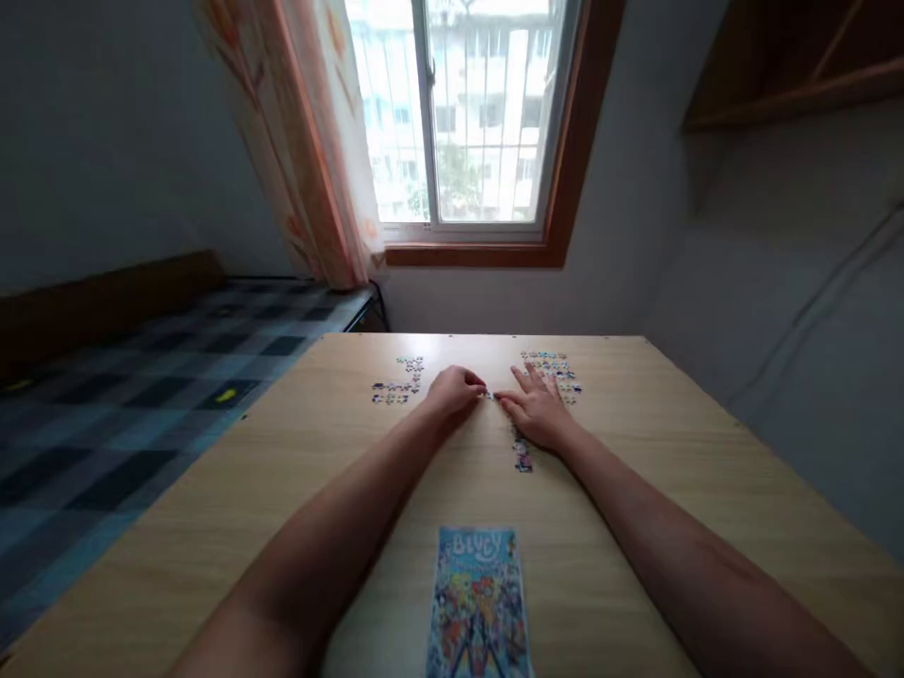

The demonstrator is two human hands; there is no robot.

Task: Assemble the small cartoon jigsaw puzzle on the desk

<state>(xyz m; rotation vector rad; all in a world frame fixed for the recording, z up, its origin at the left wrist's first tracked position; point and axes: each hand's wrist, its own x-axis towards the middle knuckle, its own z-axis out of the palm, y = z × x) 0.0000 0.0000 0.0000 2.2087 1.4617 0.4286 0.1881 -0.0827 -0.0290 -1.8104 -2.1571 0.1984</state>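
Note:
My left hand (pixel 456 389) is closed in a pinch at the table's middle, its fingertips on a small puzzle piece (pixel 489 395). Just right of that piece, my right hand (pixel 538 411) lies with fingers spread, its thumb side close to the piece and its other fingertips reaching loose puzzle pieces (pixel 547 363). Part of that group is hidden under the hand. A short joined strip of puzzle pieces (pixel 523 457) sticks out below my right palm. More puzzle pieces (pixel 395 387) lie in rows left of my left hand.
A colourful picture sheet (pixel 480 603) with "Bluey" lettering lies on the wooden table (pixel 282 508) between my forearms. To the left is a bed with a checked cover (pixel 155 405). A window (pixel 480 122) and a floral curtain (pixel 297 141) are beyond the table's far edge.

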